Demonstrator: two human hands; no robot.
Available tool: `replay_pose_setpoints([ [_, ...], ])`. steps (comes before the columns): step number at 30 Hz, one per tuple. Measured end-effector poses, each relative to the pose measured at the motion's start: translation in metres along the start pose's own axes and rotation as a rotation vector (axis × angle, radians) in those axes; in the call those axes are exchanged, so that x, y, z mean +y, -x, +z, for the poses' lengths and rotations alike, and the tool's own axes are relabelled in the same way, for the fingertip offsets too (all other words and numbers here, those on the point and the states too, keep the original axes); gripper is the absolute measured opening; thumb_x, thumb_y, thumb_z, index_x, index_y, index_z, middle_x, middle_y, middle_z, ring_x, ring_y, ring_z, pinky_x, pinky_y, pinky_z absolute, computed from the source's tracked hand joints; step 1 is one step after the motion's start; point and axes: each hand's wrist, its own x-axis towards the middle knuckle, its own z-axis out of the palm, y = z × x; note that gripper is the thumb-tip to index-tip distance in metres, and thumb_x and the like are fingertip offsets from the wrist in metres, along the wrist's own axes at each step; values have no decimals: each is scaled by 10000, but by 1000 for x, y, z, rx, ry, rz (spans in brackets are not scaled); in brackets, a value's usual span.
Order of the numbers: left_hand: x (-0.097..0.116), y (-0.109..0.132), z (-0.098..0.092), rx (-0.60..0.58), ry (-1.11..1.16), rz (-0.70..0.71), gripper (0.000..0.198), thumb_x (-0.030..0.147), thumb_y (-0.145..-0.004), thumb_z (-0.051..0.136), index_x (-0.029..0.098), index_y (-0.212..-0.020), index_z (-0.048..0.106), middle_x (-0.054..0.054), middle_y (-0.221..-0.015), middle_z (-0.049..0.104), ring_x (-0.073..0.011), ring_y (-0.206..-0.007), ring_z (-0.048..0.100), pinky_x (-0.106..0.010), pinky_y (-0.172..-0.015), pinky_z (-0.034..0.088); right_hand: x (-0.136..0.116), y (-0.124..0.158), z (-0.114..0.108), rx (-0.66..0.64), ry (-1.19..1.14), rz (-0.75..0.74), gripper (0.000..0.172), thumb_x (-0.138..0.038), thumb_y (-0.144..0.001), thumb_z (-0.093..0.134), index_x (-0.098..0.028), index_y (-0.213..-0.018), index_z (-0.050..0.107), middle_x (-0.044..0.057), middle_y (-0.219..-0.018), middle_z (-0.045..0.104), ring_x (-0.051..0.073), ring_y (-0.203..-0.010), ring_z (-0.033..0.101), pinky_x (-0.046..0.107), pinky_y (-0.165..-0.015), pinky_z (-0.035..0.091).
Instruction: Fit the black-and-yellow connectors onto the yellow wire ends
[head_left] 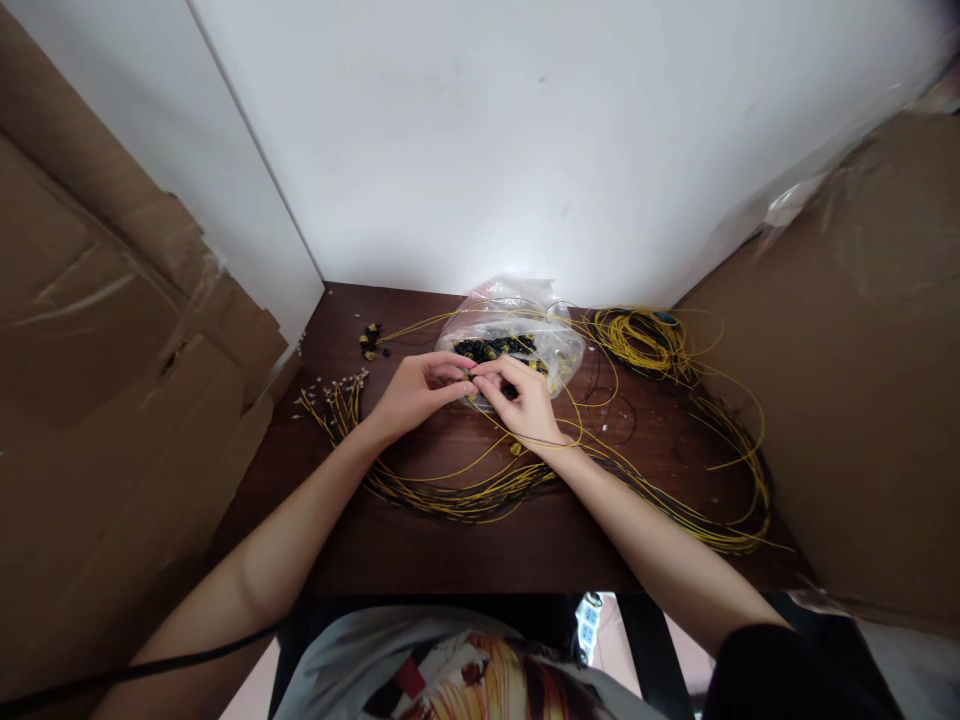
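Note:
My left hand (418,390) and my right hand (519,392) meet over the front of a clear plastic bag (566,352). Thumb and fingers of both hands are pinched together, tip to tip. What they hold is tiny and mostly covered by the fingertips; a speck of yellow shows there. Small black and yellow parts (491,348) fill the bag's mouth just behind the fingers. Thin yellow wires pass close to my right hand and wrist. Below the hands, a long bundle of yellow and black wires (465,505) curves across the brown table (420,560).
White-tipped wire ends (334,390) fan out at the left. A few black and yellow pieces (370,341) lie at the back left, one yellow piece (517,449) near my right wrist. Coiled yellow wire (645,340) sits back right. Cardboard (112,330) flanks both sides; a white wall (480,150) stands behind.

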Motion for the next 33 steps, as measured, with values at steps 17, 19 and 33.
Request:
replay_pose_setpoints([
  [17,-2,-1,0,-38,22,9,305,248,-736,648,145,-1020,607,-59,-835,717,-165,-806,671,-276,-757,517,-1,1,0,-16,3,7,153,-256,-867,504,-184,-908,632,15,-716,573,125,-642,515,263,-631,417],
  [19,-1,0,0,-44,25,12,298,242,-738,644,141,-1016,603,-61,-830,717,-171,-811,673,-281,-758,517,-1,1,0,-16,1,1,153,-251,-867,504,-177,-901,633,15,-711,571,121,-633,508,259,-623,412],
  [33,0,0,1,-47,22,-7,272,242,-747,621,133,-996,605,-58,-821,714,-167,-796,666,-259,-713,502,0,0,2,66,-30,16,125,-231,-858,507,-173,-892,613,6,-721,606,108,-615,517,241,-603,426],
])
